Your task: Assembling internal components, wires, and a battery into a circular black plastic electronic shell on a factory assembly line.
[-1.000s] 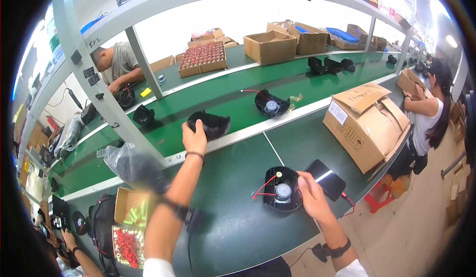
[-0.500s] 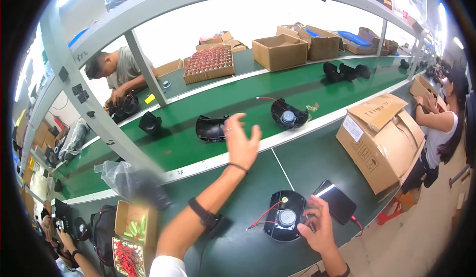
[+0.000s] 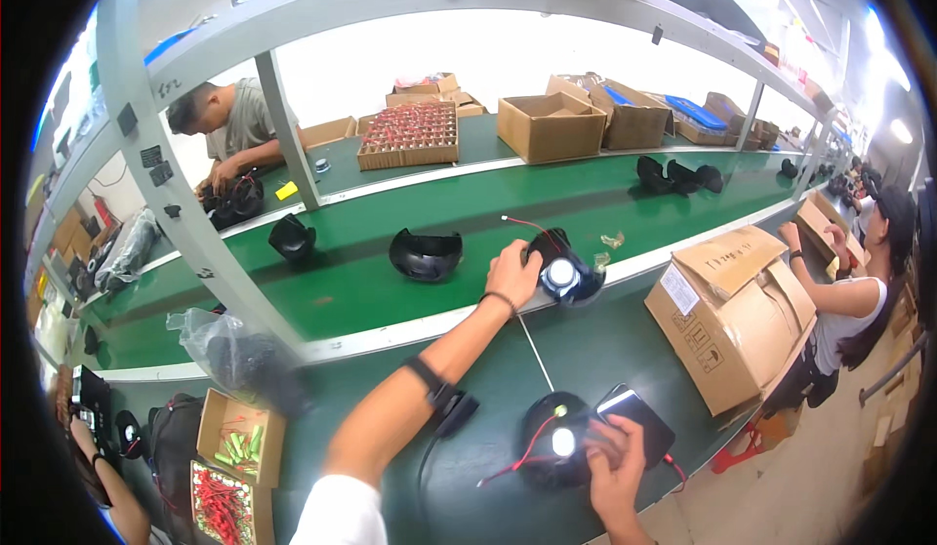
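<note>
My left hand is closed on the left edge of a black speaker housing on the green conveyor belt. That housing has a round silver speaker and a thin red wire with a white plug. On the near table lies a second black speaker panel with a bright round speaker and a red wire. Over its right edge hovers my right hand, fingers bent and apart, slightly blurred; whether they touch the panel I cannot tell. Left of my left hand, a curved black shell sits on the belt.
Beside the panel lies a phone on a red cable. A cardboard box stands to the right. At lower left are boxes of green parts and red parts. A metal post rises at left. Co-workers sit far left and right.
My left hand has moved right from the curved shell to the speaker housing and closed on it. The shell now stands turned, its rounded side showing. My right hand's fingers have drawn in.
</note>
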{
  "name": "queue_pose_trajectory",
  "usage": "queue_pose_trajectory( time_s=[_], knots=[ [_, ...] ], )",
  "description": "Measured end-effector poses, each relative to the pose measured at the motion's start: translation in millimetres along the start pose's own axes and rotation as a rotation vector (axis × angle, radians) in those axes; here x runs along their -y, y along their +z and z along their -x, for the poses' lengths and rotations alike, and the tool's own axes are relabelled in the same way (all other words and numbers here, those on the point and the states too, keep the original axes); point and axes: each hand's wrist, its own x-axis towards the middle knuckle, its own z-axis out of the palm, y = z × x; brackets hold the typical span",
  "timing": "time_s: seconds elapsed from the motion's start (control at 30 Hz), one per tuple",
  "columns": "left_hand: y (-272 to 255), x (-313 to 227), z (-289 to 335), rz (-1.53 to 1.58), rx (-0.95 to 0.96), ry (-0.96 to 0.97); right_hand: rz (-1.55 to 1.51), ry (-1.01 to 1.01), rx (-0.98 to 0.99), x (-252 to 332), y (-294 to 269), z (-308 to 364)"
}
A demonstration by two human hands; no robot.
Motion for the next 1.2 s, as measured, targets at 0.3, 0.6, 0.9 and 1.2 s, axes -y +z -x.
queue_pose_trajectory(
  time_s=[0.3, 0.6, 0.9, 1.2],
  knots=[
    [-238, -31, 173, 0.034, 0.139, -0.184, 0.515, -0.340, 0.046, 106, 12, -51],
    [-304, -10, 293, 0.056, 0.503, -0.334, 0.401, -0.276, 0.737, 135, 158, -26],
    [-308, -49, 415, -0.200, -0.007, -0.147, 0.386, -0.288, 0.726, 129, 198, 8],
    [-275, -6, 434, 0.095, -0.172, -0.074, 0.333, -0.756, 1.157, 178, 314, 37]
  ],
)
